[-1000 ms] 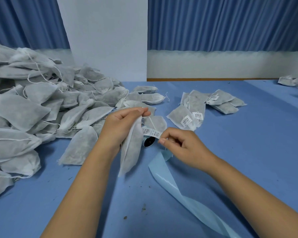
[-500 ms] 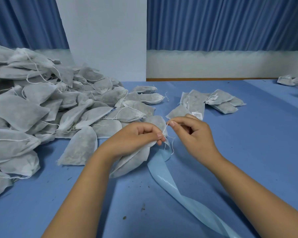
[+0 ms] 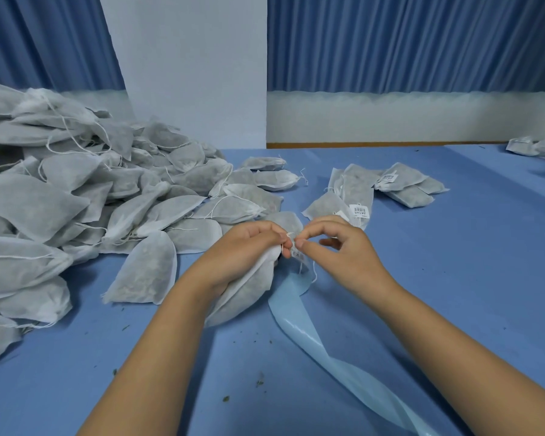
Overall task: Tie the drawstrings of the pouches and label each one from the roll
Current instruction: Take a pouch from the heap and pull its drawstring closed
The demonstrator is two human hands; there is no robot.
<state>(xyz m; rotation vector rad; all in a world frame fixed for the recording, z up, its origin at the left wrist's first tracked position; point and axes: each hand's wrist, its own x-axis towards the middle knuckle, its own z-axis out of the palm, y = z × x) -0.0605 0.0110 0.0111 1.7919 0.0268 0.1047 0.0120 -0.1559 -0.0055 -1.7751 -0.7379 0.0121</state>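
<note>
Blue table (image 3: 453, 294), pouches (image 3: 60, 199) heaped left: I watch the left hand (image 3: 249, 250) grip one pouch (image 3: 246, 292), fingers (image 3: 300, 243) of the right hand (image 3: 346, 256) pinching its drawstring (image 3: 315, 275).

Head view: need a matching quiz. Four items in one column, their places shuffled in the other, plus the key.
Things:
1. grey non-woven drawstring pouch nearest the viewer
2. glossy pale blue liner strip
3. large heap of grey pouches
4. small group of grey pouches bearing white labels

Places:
A. lying flat beyond both hands
B. piled on the left side of the blue table
C. gripped in the left hand, with the right hand pinching at its mouth
D. trailing, twisted, toward the near table edge

Pairs: 1-C, 2-D, 3-B, 4-A
</note>
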